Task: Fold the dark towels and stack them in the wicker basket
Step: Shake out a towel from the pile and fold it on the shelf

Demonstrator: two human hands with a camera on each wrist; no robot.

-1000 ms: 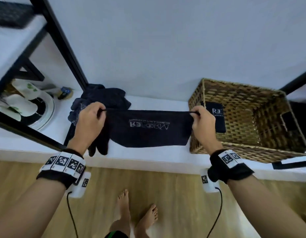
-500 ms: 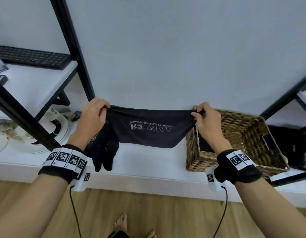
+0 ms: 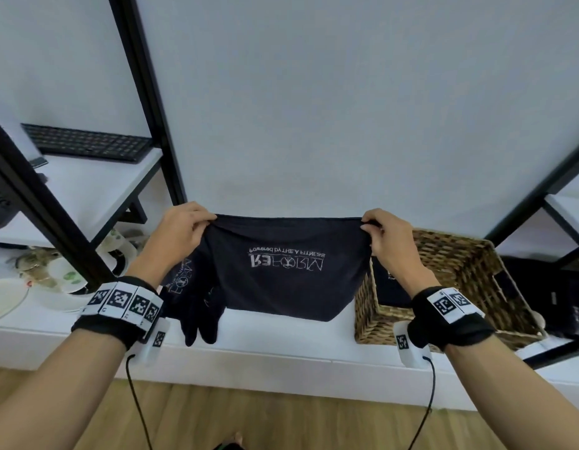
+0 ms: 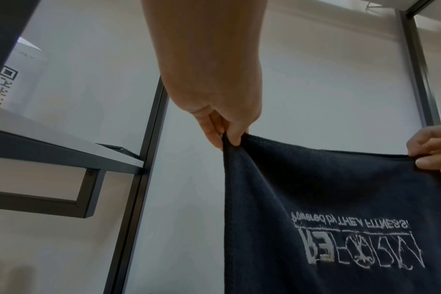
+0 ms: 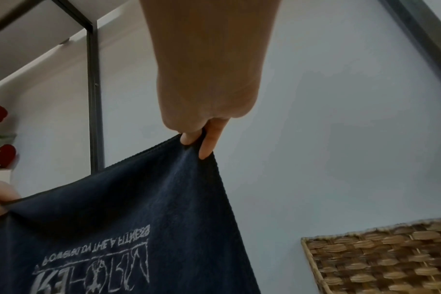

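Observation:
A dark navy towel (image 3: 281, 287) with white upside-down lettering hangs stretched in the air in front of the wall. My left hand (image 3: 181, 235) pinches its top left corner (image 4: 227, 139). My right hand (image 3: 389, 238) pinches its top right corner (image 5: 189, 143). Behind the left part of the held towel, more dark towels (image 3: 197, 316) lie in a pile on the white shelf. The wicker basket (image 3: 460, 277) stands on the shelf at the right, with a folded dark towel (image 3: 389, 284) inside against its left wall.
Black shelf posts (image 3: 145, 92) rise at the left and at the right (image 3: 541, 186). An upper left shelf carries a black keyboard (image 3: 86, 142). White dishes (image 3: 64, 277) sit on the low shelf at the left. A black box (image 3: 567, 297) stands right of the basket.
Both hands have raised the stretched towel off the shelf so it hangs free. The view has tilted upward, with the floor and feet nearly out of sight.

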